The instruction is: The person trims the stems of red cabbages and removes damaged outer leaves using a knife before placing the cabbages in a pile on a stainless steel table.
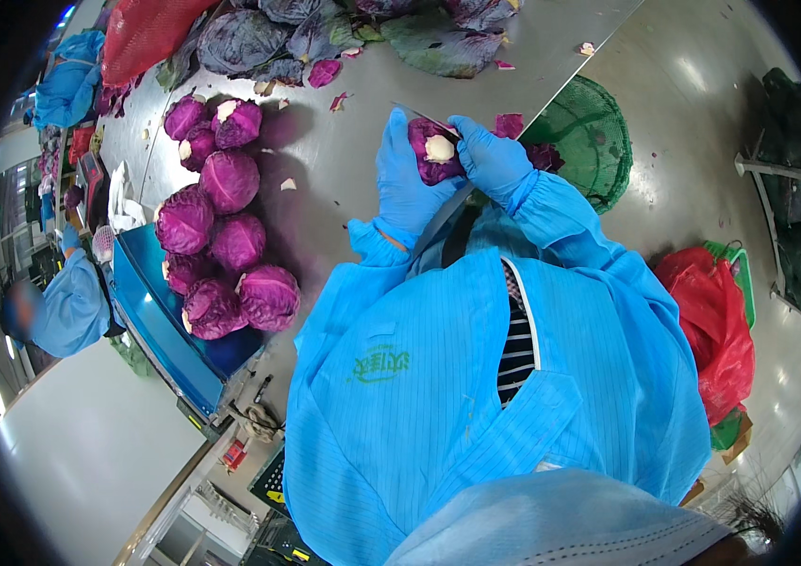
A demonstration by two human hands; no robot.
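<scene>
My left hand (404, 179), in a blue glove, grips a small red cabbage (427, 162) with its pale cut stem facing me. My right hand (492, 158), also gloved in blue, is closed on a knife whose thin blade (427, 118) runs over the top of the cabbage. Both hands are held above the edge of the steel table (344, 170). The knife handle is hidden inside my right hand.
Several trimmed red cabbages (231, 236) lie piled at the table's left, some on a blue tray (169, 325). Loose outer leaves (344, 33) heap at the far end. A green mesh basket (584, 137) sits below the table edge, a red sack (716, 321) on the floor. Another person in blue (66, 302) stands at the left.
</scene>
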